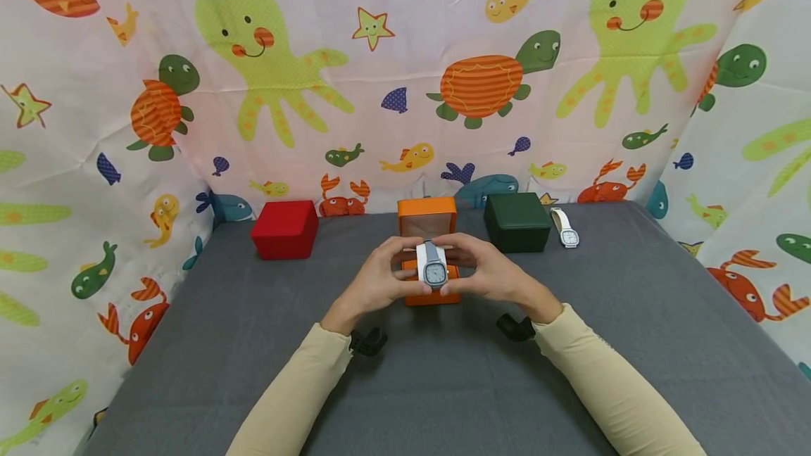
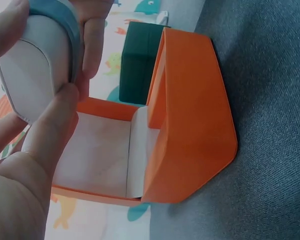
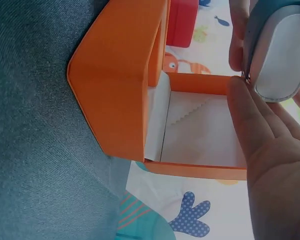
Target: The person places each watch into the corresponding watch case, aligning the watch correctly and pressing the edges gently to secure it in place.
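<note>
A grey-blue wristwatch (image 1: 435, 273) with a squarish dial is wrapped around a white cushion (image 2: 27, 72). My left hand (image 1: 375, 283) grips the cushion and watch from the left side, and my right hand (image 1: 495, 274) grips them from the right. Both hands hold them raised over the orange watch box (image 1: 427, 207), whose lid stands open. In both wrist views the lid's pale lining (image 3: 200, 127) shows, and the cushion is apart from the box. The hands hide part of the box in the head view.
A closed red box (image 1: 285, 229) stands to the left on the grey cloth-covered table (image 1: 418, 385). On the right are a closed dark green box (image 1: 517, 223) and a white-strapped watch (image 1: 566, 229) lying beside it. A patterned curtain (image 1: 393, 55) rises behind them.
</note>
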Tool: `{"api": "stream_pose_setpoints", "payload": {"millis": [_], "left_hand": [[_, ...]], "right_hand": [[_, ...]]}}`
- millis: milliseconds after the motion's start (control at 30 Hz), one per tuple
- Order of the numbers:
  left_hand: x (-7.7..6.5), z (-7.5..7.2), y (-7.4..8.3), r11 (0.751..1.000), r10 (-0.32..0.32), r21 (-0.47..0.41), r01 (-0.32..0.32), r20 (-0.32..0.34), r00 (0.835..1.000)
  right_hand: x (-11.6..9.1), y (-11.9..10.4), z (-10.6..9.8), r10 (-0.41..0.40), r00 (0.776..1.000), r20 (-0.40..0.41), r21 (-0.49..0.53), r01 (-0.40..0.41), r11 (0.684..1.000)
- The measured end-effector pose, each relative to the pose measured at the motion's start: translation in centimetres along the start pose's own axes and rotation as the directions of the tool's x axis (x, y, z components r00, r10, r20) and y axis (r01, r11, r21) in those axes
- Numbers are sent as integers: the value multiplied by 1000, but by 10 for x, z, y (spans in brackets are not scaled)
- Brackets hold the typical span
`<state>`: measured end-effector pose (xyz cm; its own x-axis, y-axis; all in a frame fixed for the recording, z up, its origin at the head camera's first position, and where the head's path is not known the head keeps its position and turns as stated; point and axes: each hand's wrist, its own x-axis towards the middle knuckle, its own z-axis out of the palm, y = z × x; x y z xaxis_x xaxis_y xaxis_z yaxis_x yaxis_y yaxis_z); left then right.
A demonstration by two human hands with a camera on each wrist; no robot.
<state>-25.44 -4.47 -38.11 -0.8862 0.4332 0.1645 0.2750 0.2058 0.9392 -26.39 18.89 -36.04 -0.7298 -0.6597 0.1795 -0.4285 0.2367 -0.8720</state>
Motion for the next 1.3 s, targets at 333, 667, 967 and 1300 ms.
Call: {"api": "stream_pose_setpoints", "payload": {"millis": [333,667,967,1300], "left_hand": [[-1,2,0,999,23,30,-23,14,1000],[-1,3,4,1000,6,26,-7,19,1000],[-3,7,8,1000,-10,28,9,14,1000],[-2,10,-3,974,77,213,-73,-10,997]], "right_hand": [[2,19,2,-32,999,-14,-56,31,998],[2,22,6,-264,960,-88,-234,238,943],[2,20,11,-303,949,-83,-276,270,923],[3,22,14,-272,953,-135,-294,224,929]]}}
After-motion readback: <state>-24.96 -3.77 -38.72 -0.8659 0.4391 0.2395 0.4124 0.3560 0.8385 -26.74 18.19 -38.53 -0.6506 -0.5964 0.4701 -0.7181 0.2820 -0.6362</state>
